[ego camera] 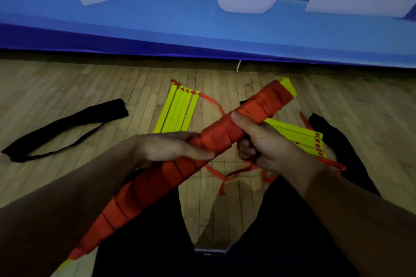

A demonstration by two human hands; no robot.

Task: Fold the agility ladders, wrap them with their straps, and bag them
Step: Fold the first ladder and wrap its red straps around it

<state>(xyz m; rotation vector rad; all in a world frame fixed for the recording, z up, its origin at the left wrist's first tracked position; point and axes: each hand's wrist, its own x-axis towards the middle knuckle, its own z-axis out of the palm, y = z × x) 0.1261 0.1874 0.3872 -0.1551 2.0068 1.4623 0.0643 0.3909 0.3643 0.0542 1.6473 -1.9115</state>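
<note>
Above wooden floor, both hands gripping yellow ladder bundle, tightly wound in red strap.

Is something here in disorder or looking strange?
Nothing is damaged. The held bundle is wrapped tightly, but its strap end hangs loose in a tangle under the right hand. Two other ladders lie unwrapped on the floor.
</note>
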